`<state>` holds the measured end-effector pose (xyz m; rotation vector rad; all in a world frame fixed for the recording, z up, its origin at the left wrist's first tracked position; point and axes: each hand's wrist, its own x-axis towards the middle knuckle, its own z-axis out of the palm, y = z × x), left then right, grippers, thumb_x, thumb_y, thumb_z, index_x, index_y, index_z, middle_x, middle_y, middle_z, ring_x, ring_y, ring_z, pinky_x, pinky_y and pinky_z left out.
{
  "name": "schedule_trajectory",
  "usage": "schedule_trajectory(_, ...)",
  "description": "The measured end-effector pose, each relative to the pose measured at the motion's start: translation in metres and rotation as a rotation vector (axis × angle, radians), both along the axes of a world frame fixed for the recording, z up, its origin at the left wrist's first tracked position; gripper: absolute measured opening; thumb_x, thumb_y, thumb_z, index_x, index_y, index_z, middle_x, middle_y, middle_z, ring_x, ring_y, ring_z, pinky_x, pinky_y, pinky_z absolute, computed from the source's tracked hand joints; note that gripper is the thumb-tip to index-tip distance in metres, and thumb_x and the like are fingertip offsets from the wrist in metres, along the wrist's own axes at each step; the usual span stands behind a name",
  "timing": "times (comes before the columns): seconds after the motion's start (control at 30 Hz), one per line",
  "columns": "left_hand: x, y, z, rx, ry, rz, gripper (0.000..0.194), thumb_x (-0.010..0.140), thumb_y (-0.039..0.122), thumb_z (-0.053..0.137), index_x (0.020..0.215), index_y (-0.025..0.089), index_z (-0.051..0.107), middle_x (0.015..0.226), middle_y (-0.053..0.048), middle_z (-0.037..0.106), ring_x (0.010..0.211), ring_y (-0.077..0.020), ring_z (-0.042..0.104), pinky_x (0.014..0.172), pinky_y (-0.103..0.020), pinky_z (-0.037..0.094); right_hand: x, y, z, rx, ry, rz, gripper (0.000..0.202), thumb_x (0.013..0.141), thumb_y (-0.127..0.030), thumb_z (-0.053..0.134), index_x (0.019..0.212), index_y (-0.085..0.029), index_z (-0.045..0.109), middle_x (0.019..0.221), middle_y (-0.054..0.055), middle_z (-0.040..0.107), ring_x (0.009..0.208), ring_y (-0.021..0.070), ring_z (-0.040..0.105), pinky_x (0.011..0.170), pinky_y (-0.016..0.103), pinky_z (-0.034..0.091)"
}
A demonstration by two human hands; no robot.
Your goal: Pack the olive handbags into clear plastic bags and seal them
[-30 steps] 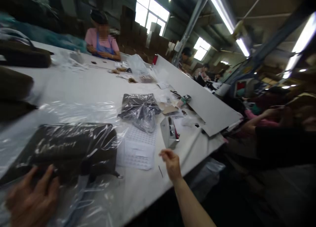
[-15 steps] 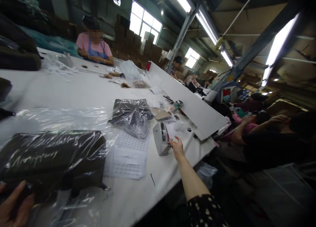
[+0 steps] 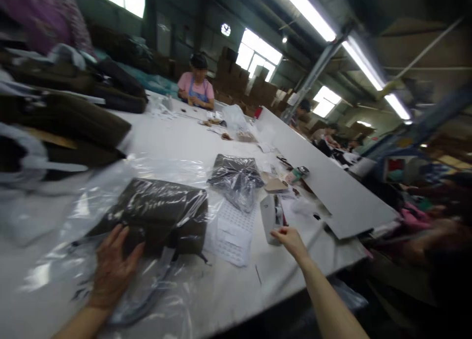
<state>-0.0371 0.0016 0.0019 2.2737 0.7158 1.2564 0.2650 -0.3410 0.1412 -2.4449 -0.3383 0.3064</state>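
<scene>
A dark brown bag in clear plastic wrap [image 3: 165,206] lies on the table. My left hand [image 3: 116,265] rests on its near left part, fingers spread and pressing on the plastic. To the right stands a light grey tape dispenser [image 3: 268,218]. My right hand [image 3: 293,241] is at its near end, thumb and fingertips pinched together against it; any tape between them is too small to see. A second plastic-wrapped dark bag [image 3: 238,174] lies farther back. Between the wrapped bags and the dispenser lie printed sheets of paper [image 3: 234,235].
Unwrapped dark bags with white straps [image 3: 70,117] are piled at the left. A green-and-pink can [image 3: 296,174] stands behind the dispenser, beside a long white board [image 3: 324,171]. Across the table [image 3: 162,137] sits a co-worker in pink [image 3: 197,88]. The table's edge runs diagonally at right.
The view has swung left, bringing the piled bags and all of my left hand into sight. My right hand's fingers, looser before, are now pinched at the dispenser's near end.
</scene>
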Motion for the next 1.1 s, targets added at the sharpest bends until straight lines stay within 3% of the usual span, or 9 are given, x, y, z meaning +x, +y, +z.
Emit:
schedule_trajectory(0.17,-0.002,0.0,0.004,0.079,-0.008,0.093,0.068,0.084,0.03,0.055,0.141,0.024,0.019,0.136,-0.014,0.039,0.127,-0.0304,0.037,0.103,-0.051,0.036,-0.088,0.179,0.049,0.078,0.09,0.816,0.028,0.065,-0.044,0.068,0.059,-0.017,0.064,0.052,-0.003,0.054,0.05,0.0096,0.046,0.047,0.023,0.031)
schedule_trajectory(0.27,-0.005,-0.001,-0.002,0.043,-0.02,0.096,0.067,0.084,0.031,0.055,0.141,0.02,0.019,0.136,-0.016,0.039,0.128,-0.0309,0.037,0.103,-0.051,0.037,-0.15,0.272,0.051,-0.081,-0.005,1.218,0.03,0.066,-0.048,0.068,0.063,-0.018,0.066,0.052,-0.004,0.055,0.051,0.0098,0.05,0.049,0.022,0.034)
schedule_trajectory(0.37,-0.008,0.0,-0.005,0.008,-0.065,0.085,0.068,0.083,0.031,0.056,0.14,0.019,0.02,0.137,-0.016,0.038,0.128,-0.0306,0.037,0.102,-0.049,0.039,-0.187,0.334,0.031,-0.42,-0.333,1.389,0.032,0.066,-0.049,0.068,0.072,-0.019,0.069,0.067,0.002,0.066,0.067,0.0184,0.061,0.058,0.027,0.044)
schedule_trajectory(0.5,-0.01,0.002,-0.001,-0.026,-0.098,0.105,0.06,0.083,0.031,0.057,0.134,0.017,0.03,0.138,-0.016,0.036,0.127,-0.03,0.039,0.101,-0.049,0.04,-0.184,0.37,0.02,-0.636,-0.545,1.302,0.039,0.059,-0.043,0.076,0.085,-0.015,0.068,0.089,0.014,0.069,0.085,0.0287,0.064,0.069,0.037,0.05)
schedule_trajectory(0.63,-0.012,0.001,0.002,0.048,0.025,0.054,0.034,0.087,0.029,0.05,0.119,0.017,0.05,0.141,-0.014,0.034,0.126,-0.0314,0.039,0.1,-0.051,0.041,-0.141,0.344,0.047,-0.626,-0.623,1.075,0.046,0.07,-0.046,0.068,0.102,-0.013,0.061,0.09,0.016,0.068,0.088,0.0306,0.063,0.071,0.042,0.052)
schedule_trajectory(0.73,-0.013,-0.001,0.001,0.084,0.06,0.024,0.032,0.089,0.028,0.046,0.117,0.015,0.055,0.142,-0.015,0.034,0.125,-0.0324,0.039,0.1,-0.053,0.04,-0.112,0.273,0.052,-0.492,-0.757,1.081,0.041,0.084,-0.027,0.053,0.124,-0.019,0.047,0.112,0.013,0.061,0.11,0.0258,0.053,0.09,0.041,0.047)
schedule_trajectory(0.93,0.004,0.015,0.001,0.056,0.054,-0.046,0.032,0.09,0.03,0.042,0.113,0.015,0.059,0.14,-0.013,0.038,0.125,-0.0287,0.04,0.103,-0.049,0.037,-0.132,0.105,-0.034,-0.098,-1.171,1.57,0.053,0.085,-0.02,0.051,0.133,-0.038,0.037,0.14,-0.003,0.042,0.132,0.0213,0.03,0.109,0.039,0.028)
schedule_trajectory(1.03,0.014,0.03,0.012,0.026,0.118,-0.151,0.039,0.091,0.036,0.037,0.114,0.013,0.059,0.137,-0.014,0.041,0.126,-0.0278,0.039,0.105,-0.048,0.035,-0.152,0.088,-0.077,0.026,-1.124,1.568,0.04,0.087,-0.023,0.05,0.126,-0.029,0.048,0.13,-0.001,0.054,0.125,0.0194,0.041,0.107,0.035,0.03)
schedule_trajectory(1.1,0.006,0.036,0.025,-0.003,0.171,-0.199,0.045,0.091,0.041,0.035,0.119,0.012,0.056,0.14,-0.015,0.037,0.13,-0.0286,0.034,0.107,-0.048,0.031,-0.159,0.098,-0.085,0.142,-0.967,1.553,0.028,0.089,-0.024,0.046,0.115,-0.02,0.057,0.115,0.003,0.064,0.113,0.0183,0.052,0.103,0.033,0.036)
